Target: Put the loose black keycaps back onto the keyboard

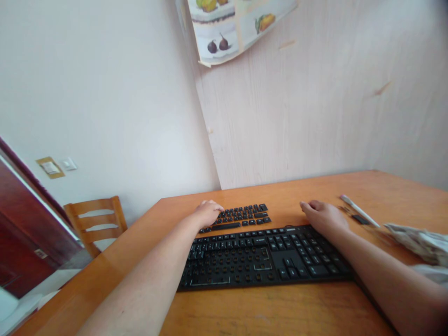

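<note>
A black keyboard [262, 256] lies across the wooden table [287, 308], several of its keycaps gone. Behind it, a cluster of loose black keycaps [241, 217] is laid out in rows on the table. My left hand [207, 213] rests at the left end of that cluster, fingers curled down over the caps. My right hand [322, 215] lies palm down at the keyboard's far right corner, its fingers together and bent; what is under them is hidden.
A white pen-like tool [357, 211] and a small dark part [360, 219] lie to the right of my right hand. Crumpled paper or cloth [420, 242] sits at the right edge. A wooden chair [96, 224] stands left of the table, by the wall.
</note>
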`<move>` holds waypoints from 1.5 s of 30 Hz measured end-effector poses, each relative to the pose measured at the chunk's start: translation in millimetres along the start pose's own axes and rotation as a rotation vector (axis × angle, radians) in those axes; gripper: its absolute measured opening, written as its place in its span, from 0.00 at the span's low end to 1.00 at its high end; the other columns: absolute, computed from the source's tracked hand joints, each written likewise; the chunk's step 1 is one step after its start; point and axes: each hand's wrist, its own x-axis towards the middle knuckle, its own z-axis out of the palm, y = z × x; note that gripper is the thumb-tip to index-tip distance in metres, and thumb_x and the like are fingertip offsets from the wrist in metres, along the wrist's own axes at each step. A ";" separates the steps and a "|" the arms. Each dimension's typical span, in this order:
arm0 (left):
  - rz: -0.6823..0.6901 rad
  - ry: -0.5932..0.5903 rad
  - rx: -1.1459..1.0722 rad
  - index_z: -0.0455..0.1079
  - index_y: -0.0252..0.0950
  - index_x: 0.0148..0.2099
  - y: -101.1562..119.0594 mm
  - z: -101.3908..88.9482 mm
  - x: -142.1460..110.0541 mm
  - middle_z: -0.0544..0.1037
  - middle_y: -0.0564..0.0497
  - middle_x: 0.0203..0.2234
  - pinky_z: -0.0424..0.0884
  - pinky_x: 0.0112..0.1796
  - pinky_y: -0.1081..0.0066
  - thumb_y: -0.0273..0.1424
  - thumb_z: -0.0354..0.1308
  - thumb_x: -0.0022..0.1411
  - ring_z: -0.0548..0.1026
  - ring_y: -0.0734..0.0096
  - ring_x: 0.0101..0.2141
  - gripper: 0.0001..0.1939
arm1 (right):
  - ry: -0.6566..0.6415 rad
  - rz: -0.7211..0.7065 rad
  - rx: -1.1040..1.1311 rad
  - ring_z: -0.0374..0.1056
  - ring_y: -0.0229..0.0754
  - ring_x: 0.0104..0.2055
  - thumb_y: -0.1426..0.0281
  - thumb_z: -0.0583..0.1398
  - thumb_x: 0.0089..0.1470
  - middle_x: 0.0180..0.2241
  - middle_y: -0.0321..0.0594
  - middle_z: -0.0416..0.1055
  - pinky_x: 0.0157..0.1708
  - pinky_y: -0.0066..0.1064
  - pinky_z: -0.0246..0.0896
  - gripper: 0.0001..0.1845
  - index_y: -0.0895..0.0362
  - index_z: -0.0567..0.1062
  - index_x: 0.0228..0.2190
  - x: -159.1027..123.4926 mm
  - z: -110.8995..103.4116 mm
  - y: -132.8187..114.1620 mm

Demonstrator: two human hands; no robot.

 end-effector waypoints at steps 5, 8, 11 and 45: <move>-0.028 0.022 0.034 0.82 0.51 0.39 -1.1 1.7 -2.3 0.81 0.51 0.45 0.62 0.55 0.59 0.34 0.55 0.57 0.71 0.54 0.52 0.14 | -0.029 0.019 -0.005 0.70 0.50 0.35 0.48 0.45 0.59 0.30 0.47 0.75 0.26 0.33 0.52 0.29 0.53 0.76 0.28 -1.2 -2.7 -2.4; -0.045 0.049 0.054 0.82 0.51 0.39 -0.8 1.4 -4.4 0.80 0.51 0.47 0.60 0.57 0.56 0.34 0.55 0.57 0.69 0.51 0.54 0.14 | -0.039 0.025 -0.013 0.70 0.50 0.36 0.48 0.45 0.59 0.31 0.47 0.76 0.26 0.33 0.53 0.29 0.52 0.76 0.29 -1.1 -3.5 -3.1; -0.044 0.058 0.053 0.82 0.50 0.40 -1.6 1.1 -3.5 0.81 0.51 0.46 0.60 0.56 0.57 0.34 0.56 0.57 0.70 0.52 0.53 0.14 | -0.033 0.023 -0.011 0.70 0.50 0.36 0.48 0.46 0.59 0.31 0.47 0.76 0.26 0.33 0.52 0.29 0.52 0.77 0.29 -1.0 -3.4 -3.1; -0.139 0.116 -0.002 0.79 0.45 0.28 -17.6 3.5 25.5 0.81 0.47 0.32 0.67 0.44 0.62 0.36 0.64 0.47 0.74 0.54 0.40 0.04 | -0.019 0.024 -0.030 0.69 0.46 0.30 0.48 0.47 0.59 0.27 0.44 0.74 0.25 0.31 0.50 0.28 0.52 0.75 0.24 -1.9 -3.6 -3.9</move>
